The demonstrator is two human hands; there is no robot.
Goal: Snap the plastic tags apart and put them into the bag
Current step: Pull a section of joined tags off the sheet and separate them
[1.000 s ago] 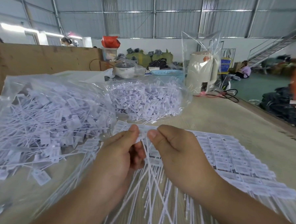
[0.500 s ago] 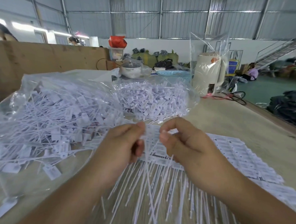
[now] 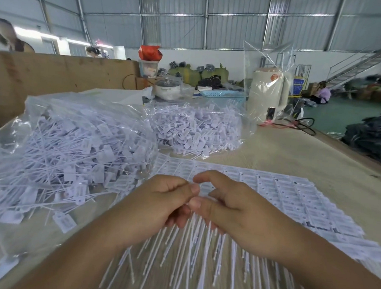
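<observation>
In a metal-walled warehouse, on a pale wooden table (image 3: 295, 154), left hand (image 3: 157, 206) and right hand (image 3: 232, 212) pinch thin white plastic tags (image 3: 293, 194), with a crinkled clear bag (image 3: 75, 138) left of the fingers.

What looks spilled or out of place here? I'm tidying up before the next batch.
A few loose white plastic tags lie on the beige table, beside the big clear plastic bag of separated tags rather than inside it. Otherwise nothing stands out; both hands pinch the joined white tag strip.
</observation>
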